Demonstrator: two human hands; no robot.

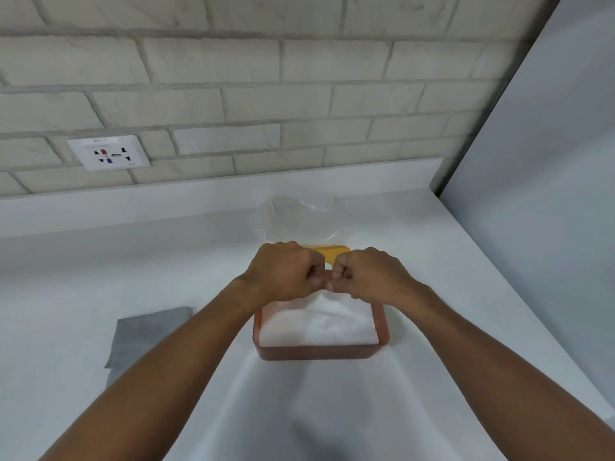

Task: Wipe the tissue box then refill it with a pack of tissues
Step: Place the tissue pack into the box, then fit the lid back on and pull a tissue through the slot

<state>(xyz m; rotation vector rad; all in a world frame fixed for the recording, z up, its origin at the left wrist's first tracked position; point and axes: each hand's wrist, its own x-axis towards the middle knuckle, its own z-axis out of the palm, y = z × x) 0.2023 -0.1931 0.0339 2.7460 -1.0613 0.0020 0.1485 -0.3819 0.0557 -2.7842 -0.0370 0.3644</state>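
Soft even daylight, faint shadows, mild blur, wide-angle bending at edges.

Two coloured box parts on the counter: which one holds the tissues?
The red-brown tray nearest the camera, filled with white tissues. The yellow part lies farther back, mostly hidden behind the left hand and right hand.

Yellow lid (pixel 332 252) mostly hidden; tissue (pixel 327 297) end buried between fingers (pixel 312 278)

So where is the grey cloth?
In the head view, the grey cloth lies flat on the white counter, left of the tissue box.
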